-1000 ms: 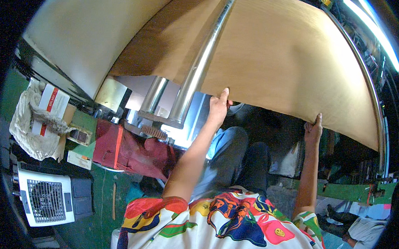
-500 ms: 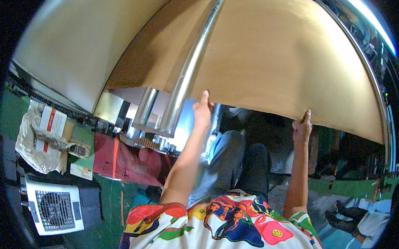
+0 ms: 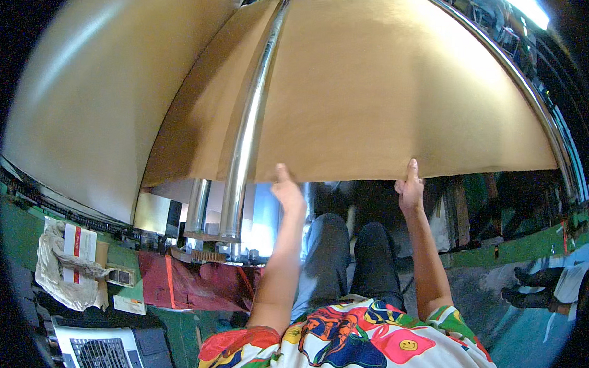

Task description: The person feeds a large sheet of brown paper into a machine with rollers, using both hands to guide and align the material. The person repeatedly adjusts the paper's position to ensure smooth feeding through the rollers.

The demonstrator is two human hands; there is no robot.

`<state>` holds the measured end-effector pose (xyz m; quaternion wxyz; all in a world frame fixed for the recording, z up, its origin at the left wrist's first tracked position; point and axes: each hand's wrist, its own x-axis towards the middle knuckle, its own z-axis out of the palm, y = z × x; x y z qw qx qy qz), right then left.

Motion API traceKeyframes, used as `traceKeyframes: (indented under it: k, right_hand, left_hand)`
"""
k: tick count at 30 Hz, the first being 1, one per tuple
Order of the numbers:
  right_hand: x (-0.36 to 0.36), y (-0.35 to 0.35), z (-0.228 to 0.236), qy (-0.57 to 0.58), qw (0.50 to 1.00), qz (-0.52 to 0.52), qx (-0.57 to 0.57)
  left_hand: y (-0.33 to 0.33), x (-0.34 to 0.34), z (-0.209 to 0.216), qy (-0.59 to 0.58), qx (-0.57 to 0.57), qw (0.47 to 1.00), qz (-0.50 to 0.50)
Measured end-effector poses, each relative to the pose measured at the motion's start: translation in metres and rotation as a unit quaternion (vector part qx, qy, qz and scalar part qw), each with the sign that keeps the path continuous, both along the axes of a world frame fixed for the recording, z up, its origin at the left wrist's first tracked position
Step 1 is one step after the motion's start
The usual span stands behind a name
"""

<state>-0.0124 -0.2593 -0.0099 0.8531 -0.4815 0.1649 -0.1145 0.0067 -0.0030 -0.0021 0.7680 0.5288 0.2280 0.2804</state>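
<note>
A wide golden-brown sheet (image 3: 349,101) spreads over metal rollers, its near edge crossing in front of my body. My right hand (image 3: 410,191) pinches that edge, thumb on top and fingers curled at the underside. My left hand (image 3: 288,189) is at the same edge farther left, slightly blurred, its thumb lying over the sheet and its other fingers mostly hidden. Just left of it, a shiny metal bar (image 3: 247,137) runs lengthwise above the sheet. A second, shorter metal roller (image 3: 197,210) shows below the edge.
A large curved drum surface (image 3: 83,99) rises at the left. Another metal rail (image 3: 506,58) borders the sheet's right side. A gear (image 3: 208,255), a red cloth (image 3: 194,284), a rag (image 3: 61,273) and a white fan unit (image 3: 100,352) lie lower left. Part of another person shows at the far top.
The whole view has shifted, and the sheet's near edge now runs more level. My left hand appears lower and farther left, nearer the bar. My right hand stays at the edge.
</note>
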Motion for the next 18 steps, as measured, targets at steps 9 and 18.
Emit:
traceKeyframes:
  k: [9,18]
  right_hand:
    - [0.003,0.021,0.019,0.019,1.000,-0.008,-0.009]
    - [0.002,0.036,0.009,0.046,0.998,-0.020,-0.032]
  left_hand:
    - [-0.023,-0.007,-0.001,0.010,0.047,0.982,-0.183]
    - [-0.011,-0.004,-0.023,0.004,-0.038,0.988,-0.149]
